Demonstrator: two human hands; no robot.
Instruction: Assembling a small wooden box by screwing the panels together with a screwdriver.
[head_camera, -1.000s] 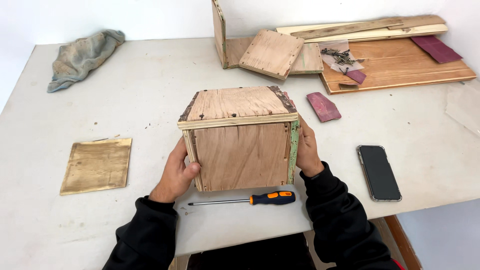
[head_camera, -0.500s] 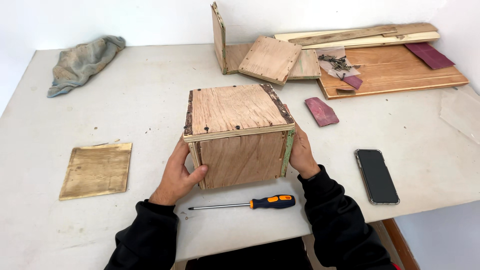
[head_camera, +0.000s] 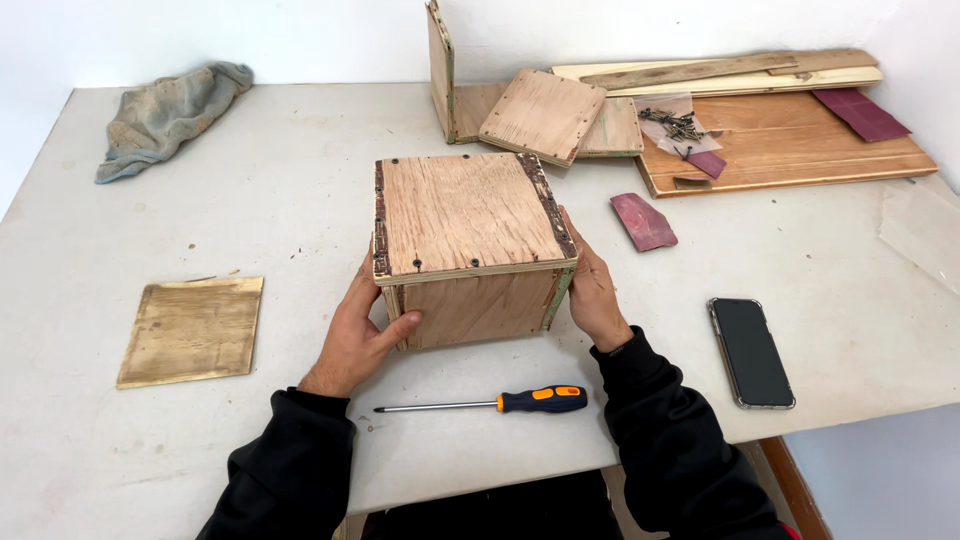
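Rough-grained plywood box (head_camera: 470, 250) mid-table, square lid screwed at the corners, chipped dark edges, left hand (head_camera: 362, 335) clasping its left side with the thumb on the front face, right hand (head_camera: 592, 290) flat against the right side, orange-handled screwdriver (head_camera: 482, 403) just beside.

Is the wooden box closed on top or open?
Closed. A plywood panel covers the top of the wooden box, with screw heads along its edges, while both hands grip its sides.
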